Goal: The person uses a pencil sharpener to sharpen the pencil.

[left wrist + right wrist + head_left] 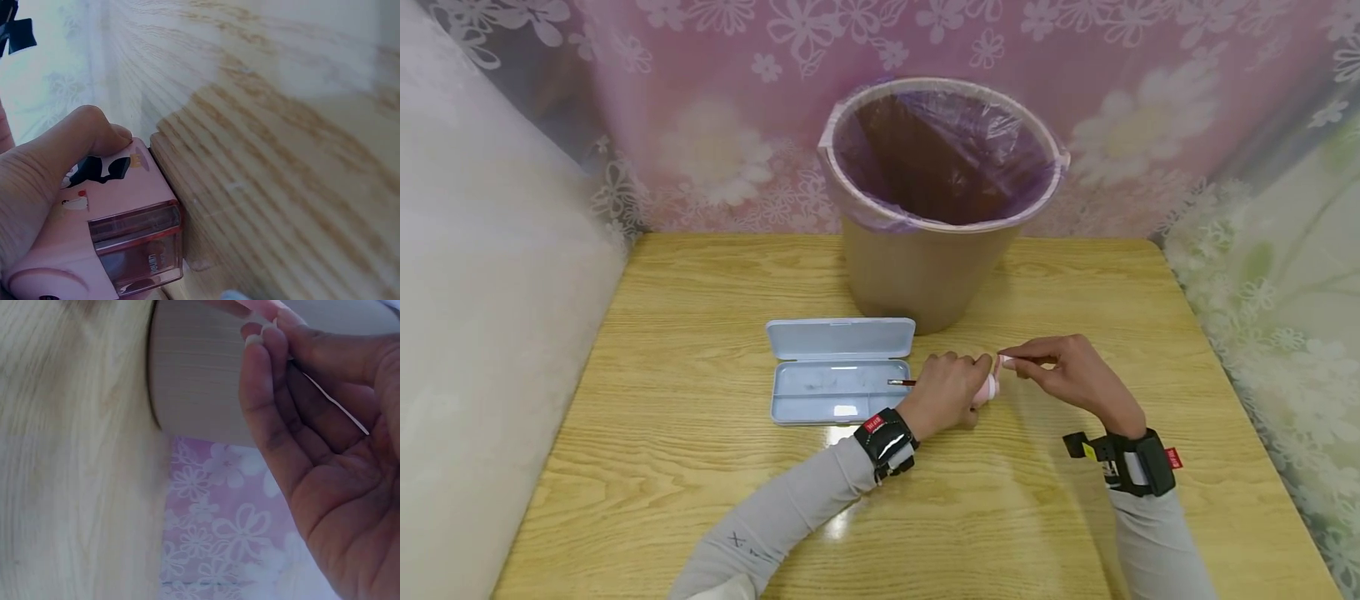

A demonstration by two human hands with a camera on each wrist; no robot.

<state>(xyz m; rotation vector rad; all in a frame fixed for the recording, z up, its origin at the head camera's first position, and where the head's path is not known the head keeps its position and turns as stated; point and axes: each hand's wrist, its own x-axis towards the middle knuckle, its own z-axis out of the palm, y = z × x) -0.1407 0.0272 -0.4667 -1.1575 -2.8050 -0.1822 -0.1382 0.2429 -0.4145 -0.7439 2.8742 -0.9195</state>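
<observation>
My left hand grips a pink pencil sharpener on the table, thumb pressed on its printed face. A clear shavings drawer shows on the sharpener in the left wrist view. From the left side of that hand a thin dark stick with a metallic end pokes out, like a pencil; where it enters is hidden. On the sharpener's right, my right hand pinches the small pale knob of the crank between thumb and fingertips. The right wrist view shows those fingers, with only a bit of pink between them.
An open light-blue pencil case lies left of my left hand, lid raised at the back. Behind it stands a beige bin lined with a purple bag. Flowered sheets hang round the wooden table.
</observation>
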